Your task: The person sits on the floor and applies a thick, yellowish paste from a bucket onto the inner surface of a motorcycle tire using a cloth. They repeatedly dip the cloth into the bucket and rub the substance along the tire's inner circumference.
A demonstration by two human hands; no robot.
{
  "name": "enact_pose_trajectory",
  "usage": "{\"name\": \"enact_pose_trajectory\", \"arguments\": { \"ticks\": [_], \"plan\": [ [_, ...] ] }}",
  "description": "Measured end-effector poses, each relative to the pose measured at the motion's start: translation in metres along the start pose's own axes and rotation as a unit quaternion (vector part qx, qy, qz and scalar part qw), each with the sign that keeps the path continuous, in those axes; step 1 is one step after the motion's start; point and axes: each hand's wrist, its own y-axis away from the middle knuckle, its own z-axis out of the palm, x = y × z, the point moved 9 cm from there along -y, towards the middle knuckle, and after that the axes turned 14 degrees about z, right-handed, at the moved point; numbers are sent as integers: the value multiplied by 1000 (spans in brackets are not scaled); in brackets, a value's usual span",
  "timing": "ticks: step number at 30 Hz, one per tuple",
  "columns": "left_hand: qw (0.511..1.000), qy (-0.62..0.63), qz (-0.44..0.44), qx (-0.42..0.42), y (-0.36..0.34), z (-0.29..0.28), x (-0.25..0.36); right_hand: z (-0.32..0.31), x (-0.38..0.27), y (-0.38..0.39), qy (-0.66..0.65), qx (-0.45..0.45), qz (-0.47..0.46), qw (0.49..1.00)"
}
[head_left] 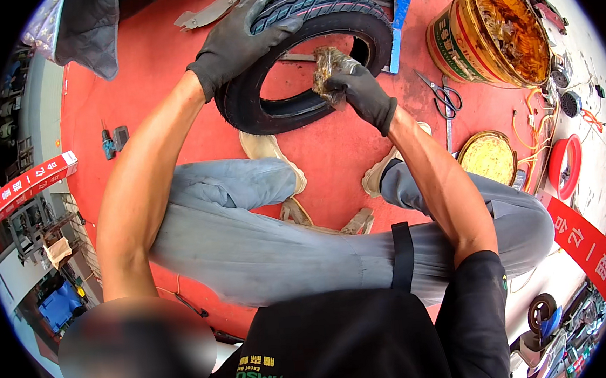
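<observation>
A black tire (337,23) stands tilted in front of my legs, tread toward the far side. My left hand (240,42), in a dark glove, grips its upper left, fingers over the tread and thumb along the sidewall. My gloved right hand (363,95) is closed on a crumpled clear plastic wad (325,73) smeared with brown grease. It holds the wad at the right side of the tire's central opening. Whether the wad touches the inner rim I cannot tell.
At the far right stands an open bucket (458,48) coated with orange-brown grease. Scissors (443,98) and a yellowish round lid (487,158) lie nearer. A blue metal frame (399,31) is behind the tire. A drill (108,144) lies left on the red floor mat (150,108).
</observation>
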Motion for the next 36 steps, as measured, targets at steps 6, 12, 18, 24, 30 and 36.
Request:
{"name": "enact_pose_trajectory", "arguments": {
  "ticks": [6, 12, 18, 24, 30, 36],
  "plan": [
    [1000, 19, -11, -10, 1, 3, -10, -2, -32, 17, -245, -53, 0, 968],
    [999, 15, -16, 36, 5, 1, 10, 61, -42, 32, -135, -80, -24, 987],
    [999, -30, -22, 18, 7, 3, 15, 112, 2, 36, 206, -62, -43, 976],
    [999, -11, -45, -14, 2, 9, 33, 118, -1, 55, 373, -147, -15, 916],
    [995, -56, 28, -72, -4, 17, 59, 47, -112, 141, 441, -180, 143, 868],
    [955, -46, 209, -204, -5, 32, 121, -59, -261, 278, 673, 16, -410, 615]
  ]
}}
